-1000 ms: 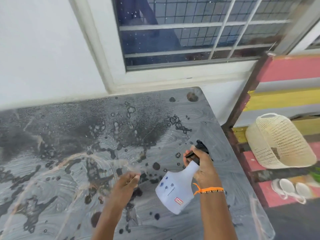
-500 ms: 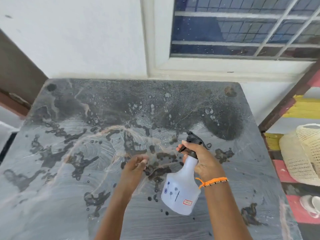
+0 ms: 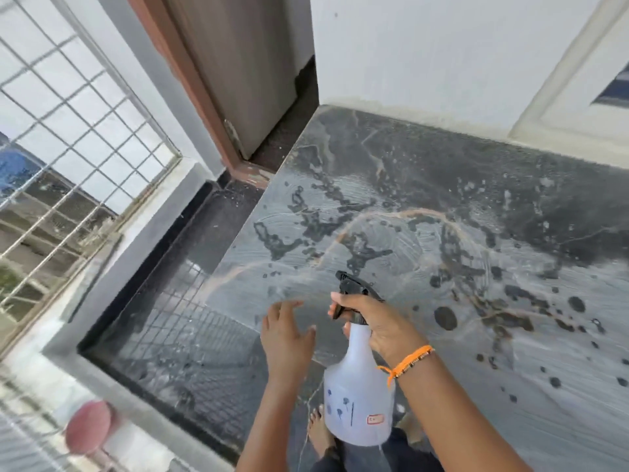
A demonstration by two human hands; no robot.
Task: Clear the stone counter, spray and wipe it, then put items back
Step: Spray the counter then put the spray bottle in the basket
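While the right hand [image 3: 369, 320] grips the neck of the spray bottle [image 3: 357, 390], a finger curled on its black trigger, the nozzle points toward the stone counter's [image 3: 442, 206] near-left corner, so mist could well drift past the edge onto the dark floor [image 3: 190, 267] and make it slippery near the person's bare foot [image 3: 318, 434]. The left hand [image 3: 286, 335] hovers with fingers spread, holding nothing, just beside the bottle. Open wet stone stretches right and back to the wall [image 3: 425, 52]; the left edge drops toward a doorway [image 3: 245, 69].
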